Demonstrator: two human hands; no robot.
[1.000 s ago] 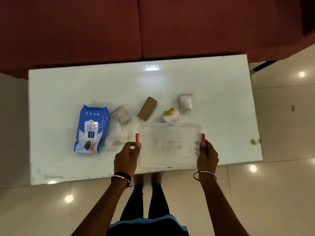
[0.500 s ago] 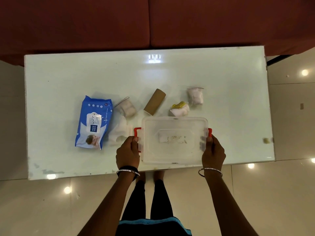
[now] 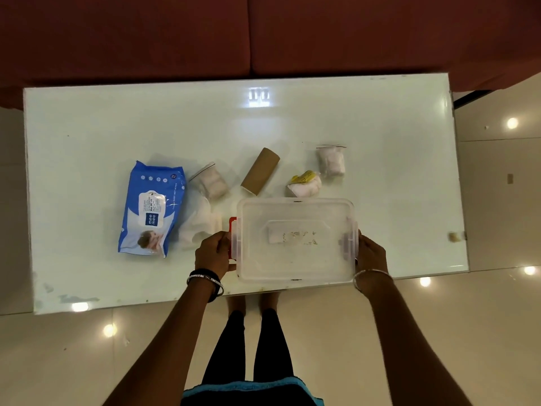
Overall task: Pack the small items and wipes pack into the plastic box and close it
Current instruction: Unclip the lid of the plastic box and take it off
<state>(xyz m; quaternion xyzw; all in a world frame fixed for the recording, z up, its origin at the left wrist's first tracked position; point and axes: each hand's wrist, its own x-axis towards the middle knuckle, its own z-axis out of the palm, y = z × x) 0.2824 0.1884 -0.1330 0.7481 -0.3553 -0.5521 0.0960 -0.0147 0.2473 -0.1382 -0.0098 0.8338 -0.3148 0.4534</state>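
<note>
A clear plastic box (image 3: pixel 295 238) with its lid on and red side latches sits at the table's near edge. My left hand (image 3: pixel 215 253) grips the red latch on its left side. My right hand (image 3: pixel 369 253) holds the right side. The blue wipes pack (image 3: pixel 152 209) lies to the left. Between them lie a white crumpled bag (image 3: pixel 200 227) and a small clear bag (image 3: pixel 210 181). A cardboard tube (image 3: pixel 260 171), a white pouch with a yellow tag (image 3: pixel 304 184) and another small clear bag (image 3: pixel 331 161) lie behind the box.
The white glossy table (image 3: pixel 87 127) stands against a dark red sofa (image 3: pixel 263 33). A small beige object (image 3: pixel 455 236) rests at the table's right edge. My legs and feet show under the near edge on the shiny tile floor.
The view has shifted, so everything sits a little further right in the frame. Both hands stay at the box's sides; the left hand has closed more firmly over the red latch.
</note>
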